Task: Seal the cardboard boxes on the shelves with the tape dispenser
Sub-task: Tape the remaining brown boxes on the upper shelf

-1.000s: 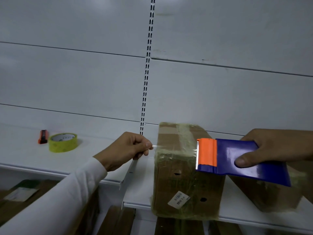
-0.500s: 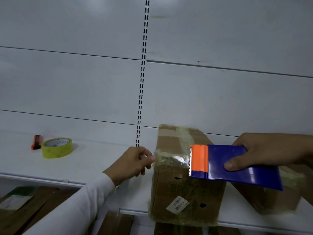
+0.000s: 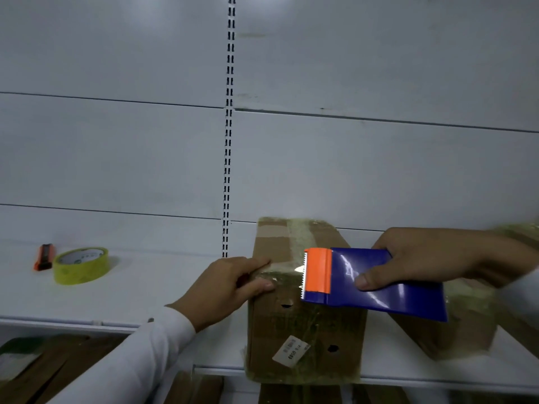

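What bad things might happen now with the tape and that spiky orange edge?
The left hand presses the tape end onto the box close to the dispenser teeth, so a slip might scratch its fingers. The short tape stretch between them may wrinkle or stick crooked. Pulling hard may drag the box, which sits at the shelf edge.

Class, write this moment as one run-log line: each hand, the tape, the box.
left hand: presses tape end onto cardboard box top edge | right hand: grips tape dispenser | tape: spans box top | step: sealing underway
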Demonstrator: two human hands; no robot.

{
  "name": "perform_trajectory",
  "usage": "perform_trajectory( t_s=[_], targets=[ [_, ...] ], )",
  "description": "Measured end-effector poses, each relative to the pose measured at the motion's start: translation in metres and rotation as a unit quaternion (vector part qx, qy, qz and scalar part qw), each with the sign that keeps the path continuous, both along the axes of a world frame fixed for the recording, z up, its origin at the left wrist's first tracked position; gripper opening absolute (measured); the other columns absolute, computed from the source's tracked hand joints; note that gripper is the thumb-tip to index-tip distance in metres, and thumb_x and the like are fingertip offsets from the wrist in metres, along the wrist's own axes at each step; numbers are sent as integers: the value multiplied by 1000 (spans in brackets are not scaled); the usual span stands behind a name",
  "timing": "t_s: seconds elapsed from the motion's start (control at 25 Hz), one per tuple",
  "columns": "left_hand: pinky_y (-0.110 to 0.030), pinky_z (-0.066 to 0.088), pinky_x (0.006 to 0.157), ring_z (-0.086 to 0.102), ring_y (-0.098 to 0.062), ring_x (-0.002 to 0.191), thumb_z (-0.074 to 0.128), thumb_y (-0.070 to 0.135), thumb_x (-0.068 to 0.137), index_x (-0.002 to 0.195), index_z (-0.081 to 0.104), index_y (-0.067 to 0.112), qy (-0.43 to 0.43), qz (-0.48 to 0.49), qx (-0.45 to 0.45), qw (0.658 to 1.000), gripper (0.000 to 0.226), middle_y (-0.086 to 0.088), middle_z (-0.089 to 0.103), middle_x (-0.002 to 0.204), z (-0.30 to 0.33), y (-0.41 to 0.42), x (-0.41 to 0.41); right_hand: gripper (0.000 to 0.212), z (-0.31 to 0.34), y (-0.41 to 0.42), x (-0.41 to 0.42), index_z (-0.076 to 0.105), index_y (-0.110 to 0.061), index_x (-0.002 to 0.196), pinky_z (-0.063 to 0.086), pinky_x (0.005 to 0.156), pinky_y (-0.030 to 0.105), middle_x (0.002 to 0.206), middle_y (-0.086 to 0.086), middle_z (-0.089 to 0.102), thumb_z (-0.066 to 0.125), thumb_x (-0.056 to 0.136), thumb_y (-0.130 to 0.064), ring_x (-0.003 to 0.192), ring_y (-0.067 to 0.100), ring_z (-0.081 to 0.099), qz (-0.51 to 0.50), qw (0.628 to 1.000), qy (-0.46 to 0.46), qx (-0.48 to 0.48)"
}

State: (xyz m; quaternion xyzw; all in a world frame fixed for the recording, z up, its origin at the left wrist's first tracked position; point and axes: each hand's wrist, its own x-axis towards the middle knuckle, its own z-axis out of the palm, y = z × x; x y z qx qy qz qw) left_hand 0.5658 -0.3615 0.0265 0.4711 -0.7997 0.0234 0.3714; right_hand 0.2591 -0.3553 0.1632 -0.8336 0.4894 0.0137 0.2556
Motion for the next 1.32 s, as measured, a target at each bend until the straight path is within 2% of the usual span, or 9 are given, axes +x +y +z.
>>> perform_trajectory(
  t_s=[0.08,0.16,0.28,0.4,0.56,0.88,1.08,1.24,1.32],
  targets=[
    [-21,42,59,52,-3,70,37,75,82,130,54,34,-95,77,-107,987,66,11,61,86,7,-2,7,56,-1,1,4,67,-16,100,53,65,17,89,2,76,63,69,-63,70,10,70,-1,1000,11,-8],
    [-20,41,64,50,-5,79,31,71,88,134,51,30,-59,76,-168,981,65,11,55,90,14,-7,3,51,-1,1,7,67,-15,95,51,67,21,90,5,75,64,74,-61,69,10,68,-7,1000,19,-14],
    [-25,37,102,45,1,119,26,59,95,132,53,31,65,-51,-22,996,54,16,53,125,6,-16,-24,46,-2,2,6,67,-14,96,50,70,25,93,10,75,67,80,-57,73,15,69,-19,1000,13,-17],
    [-22,28,112,45,6,123,37,51,95,122,58,34,89,-70,-16,993,39,18,57,128,-13,-25,-28,60,-5,3,3,67,-10,107,51,73,26,99,11,75,64,75,-61,82,21,71,5,1000,23,-7],
    [-9,28,107,42,13,122,42,64,88,125,58,30,25,-76,-44,996,53,20,53,128,-9,-29,-11,57,-5,-2,-11,68,-14,106,53,69,24,95,5,76,64,74,-61,75,14,71,38,999,2,-21],
    [-25,43,103,55,-8,119,59,47,88,123,64,19,-56,-80,-51,994,45,5,61,127,6,-25,-17,61,0,-18,-79,69,-17,102,58,74,30,94,3,77,71,70,-69,83,22,73,10,1000,3,-9],
    [-28,52,75,62,-9,84,33,77,83,109,59,31,-215,14,-74,974,59,12,65,98,40,-12,-33,34,-24,-35,-74,69,-22,93,50,65,22,83,-5,76,70,81,-53,69,8,70,6,1000,-18,-17],
    [-36,43,101,49,-20,124,15,80,81,143,29,28,-327,39,-20,944,82,5,38,149,44,-29,-77,35,-25,-43,-82,69,-22,95,50,64,20,86,-4,77,69,83,-55,72,9,71,22,1000,-21,2],
    [-39,40,104,45,-21,129,10,79,80,144,27,29,-339,31,35,940,82,6,32,152,38,-36,-79,39,-32,-48,-83,67,-21,103,54,68,22,93,-2,76,67,84,-55,78,13,72,43,998,-36,11]
  ],
)
